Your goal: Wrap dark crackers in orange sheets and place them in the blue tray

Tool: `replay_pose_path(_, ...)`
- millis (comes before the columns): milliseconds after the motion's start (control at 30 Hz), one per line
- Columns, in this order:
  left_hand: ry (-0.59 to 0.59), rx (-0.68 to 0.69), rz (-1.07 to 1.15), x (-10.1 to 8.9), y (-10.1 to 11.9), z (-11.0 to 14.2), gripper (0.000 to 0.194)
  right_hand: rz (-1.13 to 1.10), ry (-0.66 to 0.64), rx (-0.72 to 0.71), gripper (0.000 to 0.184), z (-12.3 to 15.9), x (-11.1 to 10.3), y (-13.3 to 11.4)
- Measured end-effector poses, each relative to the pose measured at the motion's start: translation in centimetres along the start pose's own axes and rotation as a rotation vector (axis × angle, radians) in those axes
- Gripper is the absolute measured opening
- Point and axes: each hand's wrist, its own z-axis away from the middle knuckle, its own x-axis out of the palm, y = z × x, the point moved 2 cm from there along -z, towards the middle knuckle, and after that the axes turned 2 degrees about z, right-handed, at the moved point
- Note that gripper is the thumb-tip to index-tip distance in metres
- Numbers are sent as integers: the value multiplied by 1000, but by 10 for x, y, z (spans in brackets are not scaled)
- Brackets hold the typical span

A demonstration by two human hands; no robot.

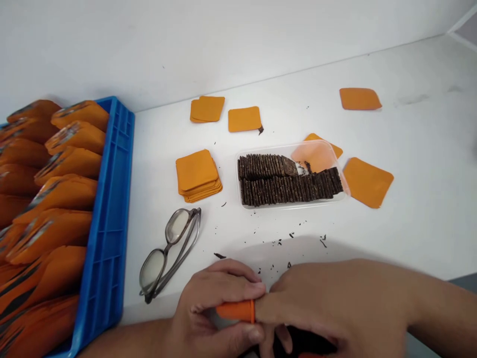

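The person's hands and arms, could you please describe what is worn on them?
Left hand and right hand: no gloves, sleeves or watch show. An orange finger cot with a raised rim seems to cover a right fingertip.

No words or numbers can be read here. At nine o'clock, the orange packets (70,164) in the blue crate (112,209) have dark and shiny marks, too blurry to read. The orange cards (196,171) toward ten o'clock look plain on top. So does the orange finger cover (235,311) at six o'clock.
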Motion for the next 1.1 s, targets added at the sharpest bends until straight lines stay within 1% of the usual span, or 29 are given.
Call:
replay_pose_path(67, 48, -20, 25, 0, 0, 1, 43, -7, 77, 25, 46, 6, -5, -9)
replay_pose_path(167, 112, -63, 68, 2, 1, 1, 41, 39, 210, 87, 50, 13, -8, -18)
replay_pose_path(267, 149, -86, 118, 4, 1, 1, 41, 66, 283, 114, 54, 15, -4, -21)
replay_pose_path(367, 171, -80, 163, 5, 0, 0, 41, 75, 345, 141, 56, 15, -2, -23)
replay_pose_path(433, 150, -53, 198, 6, -1, -1, 42, 93, 347, 139, 53, 14, -3, -24)
replay_pose_path(500, 121, -25, 219, 7, -2, -2, 47, 101, 304, 125, 48, 12, -4, -26)
replay_pose_path(567, 110, -15, 221, 7, -3, -3, 59, 92, 256, 119, 44, 9, -4, -25)
replay_pose_path(633, 110, -6, 216, 7, -3, -4, 68, 89, 260, 125, 43, 8, -5, -23)
replay_pose_path(667, 101, 8, 223, 8, -2, -5, 67, 94, 261, 126, 42, 7, -5, -22)
replay_pose_path(800, 37, 56, 290, 10, 1, -10, 50, 126, 279, 170, 39, 10, -7, -21)
replay_pose_path(867, 50, 51, 292, 10, 1, -11, 48, 124, 276, 187, 46, 13, -8, -21)
replay_pose_path(933, 90, 46, 265, 9, 1, -11, 45, 116, 277, 195, 53, 16, -8, -23)
replay_pose_path(1033, 146, 48, 225, 6, 1, -7, 37, 79, 401, 226, 53, 21, -3, -24)
replay_pose_path(1100, 191, 28, 182, 5, 0, -4, 32, 37, 485, 206, 57, 22, 0, -25)
